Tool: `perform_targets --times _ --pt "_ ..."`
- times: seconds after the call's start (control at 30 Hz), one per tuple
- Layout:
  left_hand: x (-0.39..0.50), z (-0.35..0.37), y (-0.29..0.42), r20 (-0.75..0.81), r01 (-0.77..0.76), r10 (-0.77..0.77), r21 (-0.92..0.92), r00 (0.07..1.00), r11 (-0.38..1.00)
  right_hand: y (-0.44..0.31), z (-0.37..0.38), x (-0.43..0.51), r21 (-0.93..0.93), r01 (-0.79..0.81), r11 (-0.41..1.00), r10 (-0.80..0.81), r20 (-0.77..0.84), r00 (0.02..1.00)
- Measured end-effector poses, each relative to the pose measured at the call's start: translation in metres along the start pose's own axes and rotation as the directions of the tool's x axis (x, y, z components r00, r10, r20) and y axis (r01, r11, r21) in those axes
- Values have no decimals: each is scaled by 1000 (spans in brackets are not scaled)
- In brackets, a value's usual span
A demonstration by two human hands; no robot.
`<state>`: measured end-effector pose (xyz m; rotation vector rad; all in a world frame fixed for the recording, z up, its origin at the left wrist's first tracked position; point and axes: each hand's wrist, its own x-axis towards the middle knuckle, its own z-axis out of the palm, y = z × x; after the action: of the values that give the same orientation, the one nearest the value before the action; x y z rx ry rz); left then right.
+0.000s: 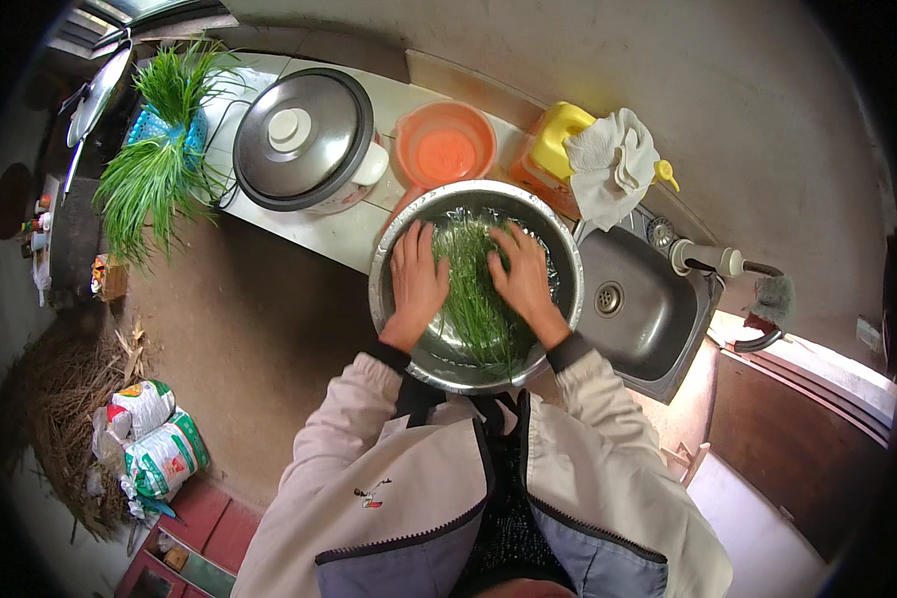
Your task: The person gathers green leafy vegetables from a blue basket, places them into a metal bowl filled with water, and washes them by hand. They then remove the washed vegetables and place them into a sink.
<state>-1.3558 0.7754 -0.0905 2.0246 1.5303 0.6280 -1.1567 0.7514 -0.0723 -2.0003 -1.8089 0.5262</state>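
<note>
A large stainless-steel basin (478, 383) of water stands at the counter's edge, with long green leafy stalks (472, 299) spread through its middle. My left hand (418, 276) lies over the basin's left side, fingers apart at the edge of the greens. On the other side, my right hand (525, 276) has spread, bent fingers touching the greens. Neither hand is closed round the stalks; some fingertips blur into the wet leaves and water.
A metal sink (635, 299) adjoins the basin on the right. Behind stand an orange plastic bowl (446, 153) and a yellow jug (557, 142) beside a white cloth (614, 164). A lidded electric cooker (304, 138) and more greens (146, 190) over a blue basket (194, 138) are leftward.
</note>
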Motion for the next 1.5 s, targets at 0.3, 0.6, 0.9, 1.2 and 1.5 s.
perform_targets --times 0.3,0.6,0.9,1.2,1.5 --pt "31 16 -9 9 -68 68 -1 998 998 14 7 40 -54 -8 998 15 125 992" --pt "53 32 -7 181 -36 33 14 983 999 25 22 46 75 -5 997 0 68 998" --pt "50 32 -17 143 -20 26 -43 989 999 24 33 56 83 76 994 -84 94 992" --pt "43 23 -27 261 37 -4 -119 965 992 16 26 50 53 177 983 -183 154 971" --pt "44 22 -25 273 22 21 -153 962 988 15 30 56 -10 215 977 -213 99 972"
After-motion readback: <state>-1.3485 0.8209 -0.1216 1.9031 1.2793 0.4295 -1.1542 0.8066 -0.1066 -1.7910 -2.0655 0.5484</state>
